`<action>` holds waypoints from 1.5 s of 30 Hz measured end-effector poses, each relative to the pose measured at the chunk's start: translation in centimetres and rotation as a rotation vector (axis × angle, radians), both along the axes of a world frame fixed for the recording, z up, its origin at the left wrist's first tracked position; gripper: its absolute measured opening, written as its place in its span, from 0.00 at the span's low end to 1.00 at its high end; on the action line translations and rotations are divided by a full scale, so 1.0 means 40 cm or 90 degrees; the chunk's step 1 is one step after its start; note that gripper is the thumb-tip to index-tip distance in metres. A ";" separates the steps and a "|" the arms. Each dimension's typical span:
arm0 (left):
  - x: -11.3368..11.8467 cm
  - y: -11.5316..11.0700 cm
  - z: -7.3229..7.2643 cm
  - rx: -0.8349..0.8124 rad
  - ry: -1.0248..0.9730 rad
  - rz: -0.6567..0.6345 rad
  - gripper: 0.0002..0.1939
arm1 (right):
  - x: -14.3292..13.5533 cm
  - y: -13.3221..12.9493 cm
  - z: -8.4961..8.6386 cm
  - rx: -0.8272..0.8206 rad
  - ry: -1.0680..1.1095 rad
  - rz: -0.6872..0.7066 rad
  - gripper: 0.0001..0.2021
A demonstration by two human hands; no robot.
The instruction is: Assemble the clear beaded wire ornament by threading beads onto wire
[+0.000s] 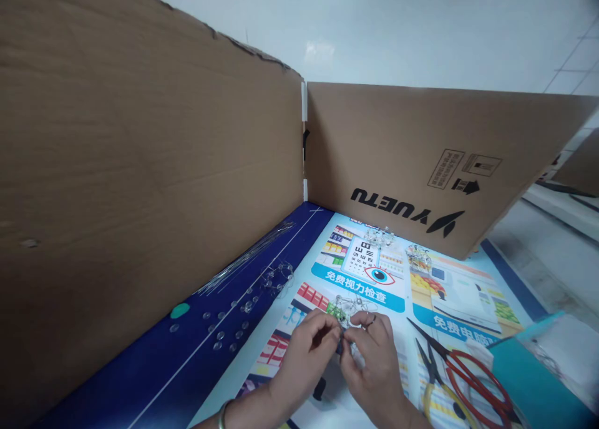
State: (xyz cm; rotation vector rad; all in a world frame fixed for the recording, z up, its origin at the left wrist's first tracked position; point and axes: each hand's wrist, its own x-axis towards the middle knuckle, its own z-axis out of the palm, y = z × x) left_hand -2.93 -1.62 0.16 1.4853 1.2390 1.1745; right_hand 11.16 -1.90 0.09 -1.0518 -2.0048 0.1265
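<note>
My left hand (309, 349) and my right hand (373, 361) meet low in the middle of the view. Thumbs and fingers of both are pinched together around a small piece of thin wire with clear beads (347, 308). Part of this wire piece shows beyond the fingertips; the rest is hidden by them. A bracelet circles my left wrist, and a ring sits on a right finger. Left of my hands, several loose clear beads (219, 337) lie on the dark blue strip. A similar beaded wire piece (279, 277) rests behind them.
Cardboard walls (154, 148) stand left and behind. Along the left one lie long thin wires (248, 257) and a green blob (180, 310). More beaded wire pieces (381, 237) sit at the back. Red-handled scissors (482, 382), yellow-handled pliers (433, 376) and a teal box (538, 373) are at right.
</note>
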 end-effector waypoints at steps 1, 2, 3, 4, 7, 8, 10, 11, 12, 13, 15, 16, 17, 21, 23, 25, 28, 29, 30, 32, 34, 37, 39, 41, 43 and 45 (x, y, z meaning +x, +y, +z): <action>0.002 -0.002 0.002 -0.020 -0.020 -0.002 0.07 | -0.001 0.000 -0.001 0.002 0.000 0.002 0.08; 0.004 -0.004 0.004 -0.046 -0.048 -0.001 0.07 | -0.002 -0.001 -0.001 0.005 0.000 0.005 0.09; 0.006 -0.006 0.005 -0.077 -0.084 0.000 0.08 | -0.004 -0.002 -0.002 0.005 -0.002 0.007 0.09; 0.009 -0.007 0.006 -0.111 -0.127 -0.002 0.09 | -0.005 -0.003 -0.002 0.004 -0.005 0.010 0.10; 0.012 -0.011 0.010 -0.204 -0.261 -0.023 0.12 | -0.008 -0.006 -0.004 0.002 -0.018 0.020 0.13; 0.011 -0.012 0.012 -0.226 -0.294 -0.028 0.13 | -0.009 -0.007 -0.004 -0.001 -0.025 0.023 0.14; 0.008 -0.013 0.015 -0.251 -0.334 -0.024 0.13 | -0.008 -0.009 -0.002 -0.008 -0.036 0.032 0.15; 0.005 -0.012 0.015 -0.256 -0.340 -0.021 0.13 | -0.006 -0.009 -0.001 -0.014 -0.041 0.036 0.15; 0.002 -0.011 0.016 -0.257 -0.337 -0.016 0.12 | -0.004 -0.009 0.000 -0.017 -0.044 0.039 0.14; -0.001 -0.009 0.015 -0.251 -0.327 -0.011 0.12 | -0.002 -0.008 0.001 -0.017 -0.044 0.041 0.13; -0.008 -0.004 0.012 -0.224 -0.292 0.003 0.10 | 0.003 -0.005 0.001 -0.010 -0.037 0.042 0.12; -0.011 -0.001 0.011 -0.202 -0.271 0.013 0.10 | 0.006 -0.004 0.000 -0.004 -0.032 0.041 0.12; -0.013 0.001 0.010 -0.179 -0.252 0.024 0.09 | 0.009 -0.003 -0.001 0.001 -0.027 0.041 0.12; -0.015 0.007 0.009 -0.130 -0.227 0.051 0.09 | 0.015 0.000 -0.006 -0.004 -0.006 0.042 0.12; -0.014 0.008 0.010 -0.140 -0.241 0.056 0.09 | 0.016 0.002 -0.008 -0.001 0.015 0.042 0.12; -0.014 0.009 0.009 -0.156 -0.251 0.067 0.09 | 0.016 0.005 -0.010 0.005 0.045 0.038 0.12; -0.015 0.014 0.002 -0.163 -0.258 0.077 0.09 | 0.016 0.009 -0.010 0.005 0.076 0.025 0.12; -0.016 0.015 -0.001 -0.159 -0.262 0.077 0.08 | 0.016 0.010 -0.010 0.004 0.079 0.021 0.11; -0.017 0.016 -0.004 -0.154 -0.265 0.076 0.08 | 0.016 0.011 -0.010 0.003 0.080 0.018 0.11; -0.019 0.018 -0.010 -0.141 -0.269 0.073 0.08 | 0.016 0.012 -0.011 0.004 0.077 0.013 0.11; -0.020 0.018 -0.013 -0.135 -0.266 0.066 0.08 | 0.014 0.013 -0.013 0.014 0.065 0.007 0.11; -0.021 0.017 -0.013 -0.132 -0.255 0.051 0.09 | 0.009 0.010 -0.015 0.025 0.019 -0.008 0.13; -0.021 0.016 -0.013 -0.121 -0.247 0.038 0.09 | 0.004 0.006 -0.016 0.028 -0.021 -0.001 0.16; -0.019 0.016 -0.014 -0.107 -0.238 0.027 0.10 | -0.001 0.001 -0.017 0.034 -0.054 0.016 0.17; -0.018 0.015 -0.017 -0.096 -0.227 0.022 0.11 | -0.003 -0.002 -0.018 0.040 -0.072 0.024 0.18; -0.017 0.013 -0.019 -0.090 -0.217 0.021 0.10 | -0.004 -0.004 -0.019 0.042 -0.081 0.024 0.18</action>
